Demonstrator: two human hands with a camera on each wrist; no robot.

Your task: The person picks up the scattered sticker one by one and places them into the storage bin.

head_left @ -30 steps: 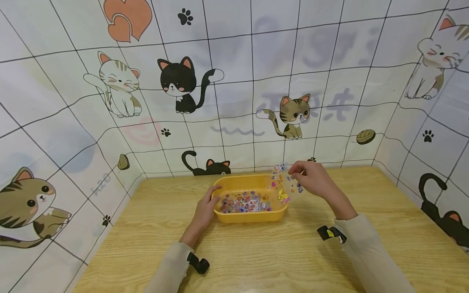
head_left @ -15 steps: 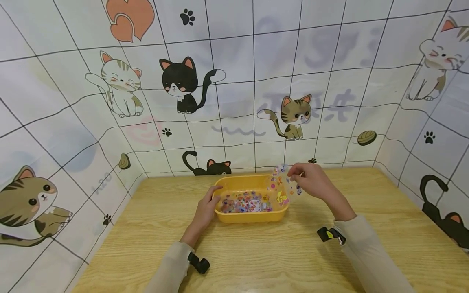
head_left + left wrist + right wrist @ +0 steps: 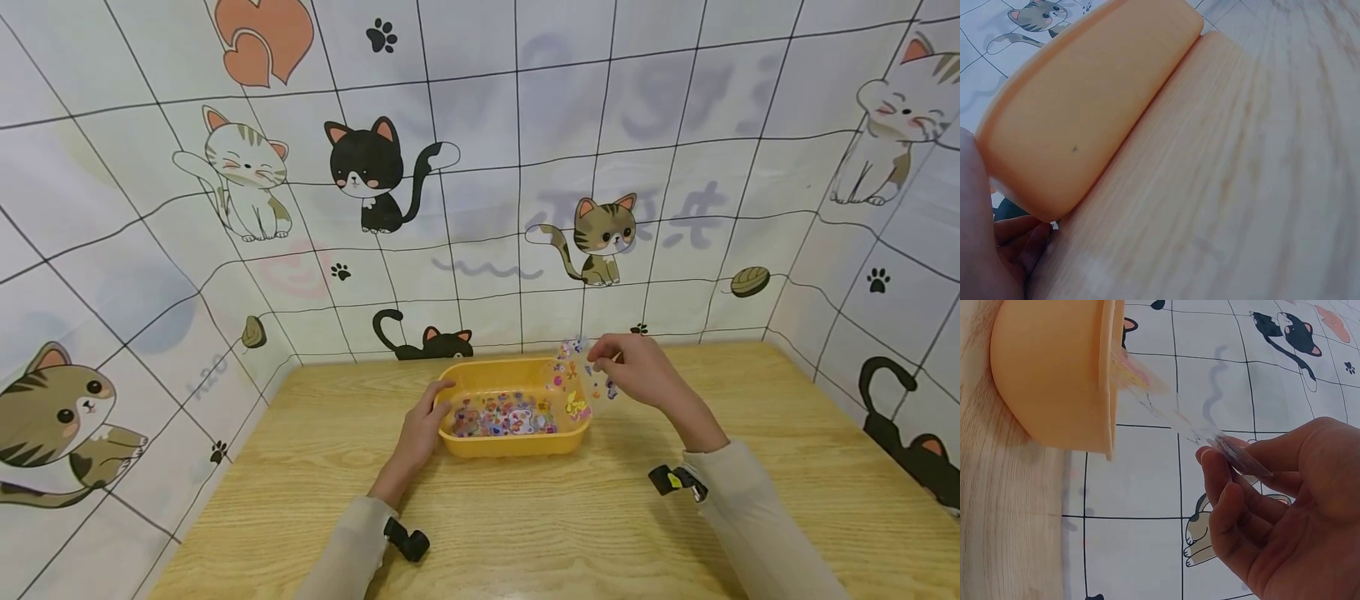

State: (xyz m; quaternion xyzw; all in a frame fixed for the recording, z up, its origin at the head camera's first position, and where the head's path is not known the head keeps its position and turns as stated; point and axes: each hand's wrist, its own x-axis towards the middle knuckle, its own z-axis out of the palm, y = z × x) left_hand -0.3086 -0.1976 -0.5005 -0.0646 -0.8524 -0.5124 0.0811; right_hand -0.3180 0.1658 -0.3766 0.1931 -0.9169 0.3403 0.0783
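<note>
A yellow plastic basin (image 3: 510,447) stands on the wooden table, with several colourful stickers (image 3: 502,417) lying on its floor. My left hand (image 3: 417,429) grips the basin's left end; in the left wrist view its curled fingers (image 3: 1019,240) show beside the basin's lower corner. Over the basin's right end, my right hand (image 3: 633,367) pinches a clear sticker sheet (image 3: 573,383) printed with small colourful figures. The right wrist view shows the sheet (image 3: 1166,412) slanting from thumb and fingertips to the basin's rim, its far end overlapping the opening.
The light wood table (image 3: 510,533) extends around the basin. Behind it and along both sides rises a white grid-patterned backdrop (image 3: 480,208) printed with cartoon cats. A black wrist camera (image 3: 407,540) sits on the left sleeve, another camera (image 3: 678,481) on the right.
My right hand and the sticker sheet have shifted very slightly to the left and down. The left hand and the basin stay in place.
</note>
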